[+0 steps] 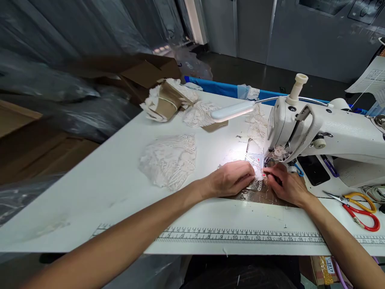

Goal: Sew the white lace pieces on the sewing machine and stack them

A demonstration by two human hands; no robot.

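White lace point(258, 185) by sewing machine point(339, 132); left hand point(233, 178), right hand point(285, 184) at its edges, fingers curled, cannot tell if gripping

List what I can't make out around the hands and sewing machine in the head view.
All in the head view:
Lace beneath the left hand and right hand: covered by the fingers.
Needle tip: too small to pick out in the glare.
Sewing machine, right end: cut off by the right edge.
Paper sheet: print too small, sheet cut off by that edge.
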